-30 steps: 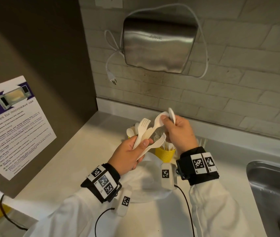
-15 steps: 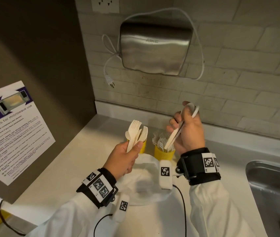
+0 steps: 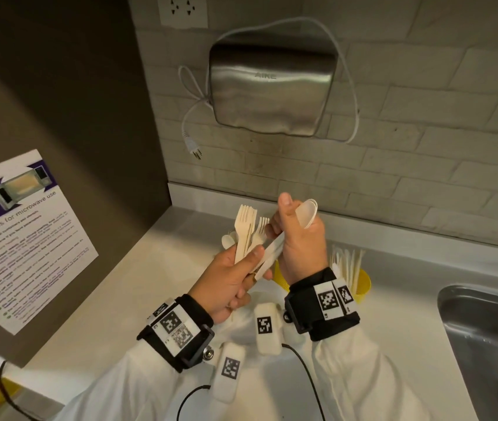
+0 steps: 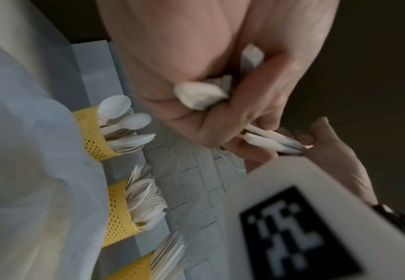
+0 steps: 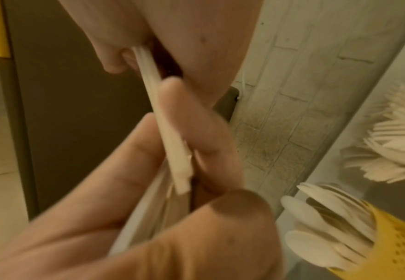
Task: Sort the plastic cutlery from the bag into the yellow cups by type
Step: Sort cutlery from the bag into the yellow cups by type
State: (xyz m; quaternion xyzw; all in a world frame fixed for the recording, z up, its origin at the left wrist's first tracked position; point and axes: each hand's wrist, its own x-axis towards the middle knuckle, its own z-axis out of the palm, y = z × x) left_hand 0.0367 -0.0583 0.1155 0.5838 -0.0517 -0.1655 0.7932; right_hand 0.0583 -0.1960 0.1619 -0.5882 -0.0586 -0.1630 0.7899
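Observation:
My left hand (image 3: 235,278) grips a bunch of white plastic forks (image 3: 246,220), tines up, over the counter. My right hand (image 3: 299,238) holds a couple of white spoons (image 3: 307,212) by their handles, bowls up and to the right. The spoon handles (image 5: 163,123) slant down to my left hand's thumb and fingertips (image 5: 196,132) and touch them. Behind the hands stand three yellow mesh cups: one with spoons (image 4: 93,132), one with forks (image 4: 117,208), one with knives (image 3: 360,284). The white bag (image 4: 17,170) lies under my wrists, mostly hidden in the head view.
A steel sink (image 3: 484,329) is sunk into the counter at the right. A metal hand dryer (image 3: 272,86) hangs on the tiled wall above, its plug (image 3: 193,147) dangling. A dark panel with a microwave poster (image 3: 14,238) closes off the left side.
Half a second ago my hands were apart. My right hand has come back down and left with the spoons, and their handles now meet my left hand, which has risen a little with the forks.

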